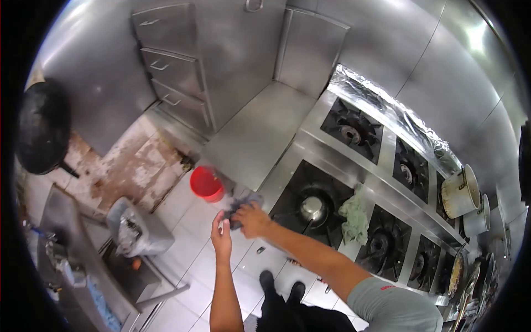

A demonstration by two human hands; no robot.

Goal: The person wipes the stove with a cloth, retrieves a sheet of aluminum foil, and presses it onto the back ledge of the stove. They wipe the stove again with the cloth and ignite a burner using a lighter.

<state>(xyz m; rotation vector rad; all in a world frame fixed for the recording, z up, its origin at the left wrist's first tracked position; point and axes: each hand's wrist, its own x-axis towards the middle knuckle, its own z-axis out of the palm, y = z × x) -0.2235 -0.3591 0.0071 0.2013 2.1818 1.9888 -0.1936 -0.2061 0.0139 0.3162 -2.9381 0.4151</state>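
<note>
A dark grey cloth (250, 200) is bunched between my two hands, over the white tiled floor and left of the stove. My right hand (251, 219) is closed on the cloth from the right. My left hand (221, 232) is raised at the cloth's lower left edge, with its fingers partly behind the cloth; its grip is hard to make out. Just beyond my hands a red bucket (207, 184) stands on the floor. A ladle (313, 209) lies over the nearest burner, and a pale green cloth (354, 216) lies on the stove to its right.
The stove (381, 243) fills the right side, with pots (460, 192) at its far right. Steel drawers (168, 66) stand at the back. On the left are a bin (139, 227) with a plastic liner, a steel sink unit (83, 260) and a hanging black wok (43, 127).
</note>
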